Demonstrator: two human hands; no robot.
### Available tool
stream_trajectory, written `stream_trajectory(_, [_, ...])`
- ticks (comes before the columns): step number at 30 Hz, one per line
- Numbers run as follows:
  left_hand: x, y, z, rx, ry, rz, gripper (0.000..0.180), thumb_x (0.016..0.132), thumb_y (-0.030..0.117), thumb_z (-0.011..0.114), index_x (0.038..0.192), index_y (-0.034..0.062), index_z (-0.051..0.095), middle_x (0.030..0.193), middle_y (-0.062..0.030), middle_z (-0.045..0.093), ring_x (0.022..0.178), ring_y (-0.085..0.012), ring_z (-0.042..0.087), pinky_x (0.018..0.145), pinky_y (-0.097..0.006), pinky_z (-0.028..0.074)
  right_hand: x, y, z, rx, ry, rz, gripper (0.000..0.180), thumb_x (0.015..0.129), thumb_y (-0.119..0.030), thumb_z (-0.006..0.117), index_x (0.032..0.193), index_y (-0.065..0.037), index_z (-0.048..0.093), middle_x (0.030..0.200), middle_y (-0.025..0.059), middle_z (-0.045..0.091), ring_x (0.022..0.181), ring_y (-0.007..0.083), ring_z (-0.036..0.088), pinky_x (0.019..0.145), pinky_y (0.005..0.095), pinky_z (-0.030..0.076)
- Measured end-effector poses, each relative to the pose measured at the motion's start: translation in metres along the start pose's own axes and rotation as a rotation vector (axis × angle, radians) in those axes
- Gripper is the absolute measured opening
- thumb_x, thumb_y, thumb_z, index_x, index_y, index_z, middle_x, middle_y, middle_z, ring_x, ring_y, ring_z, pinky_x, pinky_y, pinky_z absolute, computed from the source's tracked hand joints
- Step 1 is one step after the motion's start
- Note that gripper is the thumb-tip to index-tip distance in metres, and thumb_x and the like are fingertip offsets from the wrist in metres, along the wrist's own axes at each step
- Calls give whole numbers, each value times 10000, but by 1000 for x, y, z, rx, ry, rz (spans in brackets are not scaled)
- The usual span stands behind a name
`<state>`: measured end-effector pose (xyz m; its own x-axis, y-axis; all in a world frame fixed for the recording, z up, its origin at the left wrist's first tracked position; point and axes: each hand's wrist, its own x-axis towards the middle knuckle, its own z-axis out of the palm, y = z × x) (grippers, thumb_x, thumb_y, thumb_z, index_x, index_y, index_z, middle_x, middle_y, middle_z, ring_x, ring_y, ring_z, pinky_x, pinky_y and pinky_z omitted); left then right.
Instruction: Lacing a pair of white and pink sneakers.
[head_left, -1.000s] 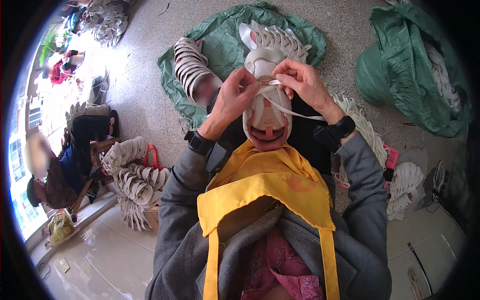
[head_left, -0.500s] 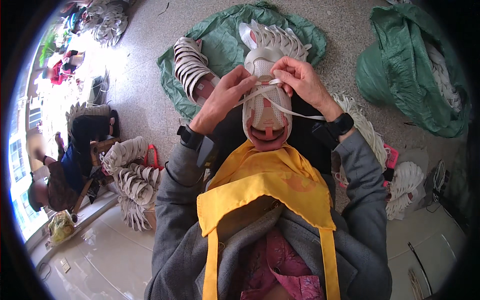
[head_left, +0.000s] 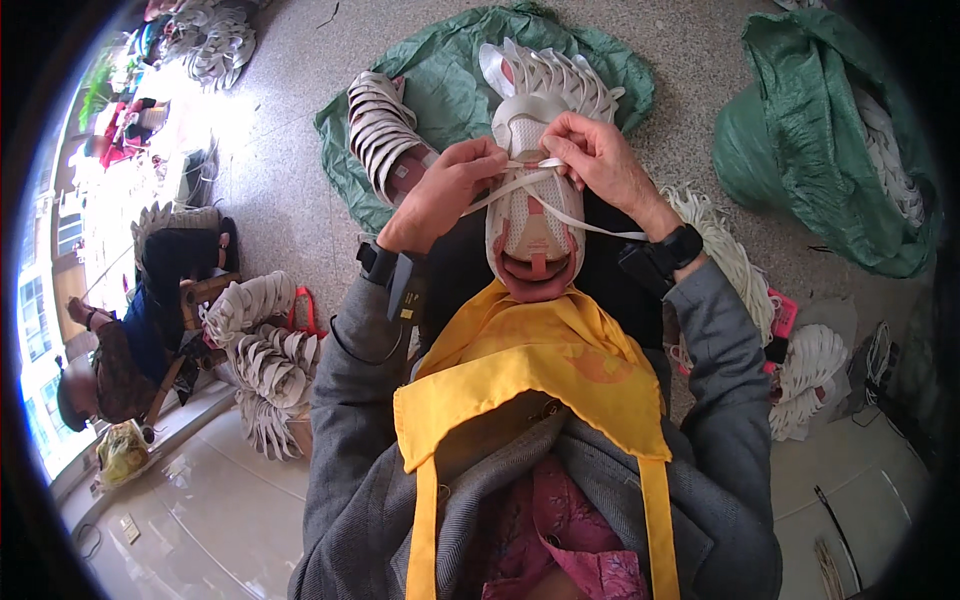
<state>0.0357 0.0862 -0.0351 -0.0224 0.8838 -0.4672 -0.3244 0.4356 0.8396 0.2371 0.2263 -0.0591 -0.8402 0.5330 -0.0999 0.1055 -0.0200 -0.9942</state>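
A white and pink shoe upper (head_left: 538,235) rests on my lap, its toe end pointing away from me and its pink-lined opening toward my yellow apron (head_left: 530,385). A flat white shoelace (head_left: 565,215) runs across it, with loose ends trailing to both sides. My left hand (head_left: 450,190) pinches the lace at the left edge of the upper. My right hand (head_left: 598,165) pinches the lace over the right side, fingers close to the lace holes. Between the two hands a short stretch of lace spans the upper.
A green woven sack (head_left: 440,95) lies beyond my knees, with stacked shoe uppers (head_left: 380,125) on it. Another green sack (head_left: 800,150) stands at the right. White laces (head_left: 725,250) hang beside my right knee. More uppers (head_left: 265,350) are piled at the left, near a seated person (head_left: 130,340).
My left hand has shifted slightly and its wrist has turned. The lace between the hands now lies straighter across the upper. My right hand has barely moved.
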Motion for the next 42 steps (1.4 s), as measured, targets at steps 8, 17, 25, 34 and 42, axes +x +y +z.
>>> stream_trajectory(8, [0, 0, 4, 103, 43, 30, 202, 1025, 271, 634, 972, 77, 629, 856, 62, 561, 769, -35, 478, 677, -210, 378, 0, 4, -2, 38, 4, 18, 220, 1040, -266, 628, 1045, -48, 653, 789, -25, 639, 667, 30, 581, 555, 197, 472])
stream_trajectory(17, [-6, 8, 11, 239, 50, 61, 247, 1027, 286, 643, 980, 44, 651, 860, 46, 585, 792, -39, 503, 677, -208, 399, -2, 3, -2, 68, 7, 19, 242, 1056, -289, 615, 1044, -52, 659, 822, -35, 641, 675, 13, 568, 565, 179, 471])
stream_trajectory(25, [-1, 4, 9, 154, 51, 23, 242, 1029, 278, 611, 1017, 43, 668, 883, 44, 600, 793, -50, 517, 715, -223, 411, -2, 1, -4, 49, 19, 28, 253, 1062, -298, 604, 1044, -53, 660, 841, -31, 664, 645, 12, 557, 574, 179, 480])
stream_trajectory(34, [-9, 14, 21, 251, 75, 41, 164, 1022, 236, 633, 950, 94, 594, 822, 78, 515, 758, -18, 450, 666, -202, 366, -36, -12, 4, -72, 170, -107, 205, 938, -123, 745, 1038, -7, 609, 846, 17, 662, 707, 64, 634, 628, 238, 531])
stream_trajectory(42, [-6, -4, 12, 367, 104, 230, 107, 986, 90, 650, 1015, 54, 553, 889, 49, 563, 793, -17, 511, 687, -188, 425, -79, -30, 17, -180, 107, -19, 193, 878, -106, 790, 887, -1, 627, 746, 62, 682, 648, 87, 624, 620, 274, 530])
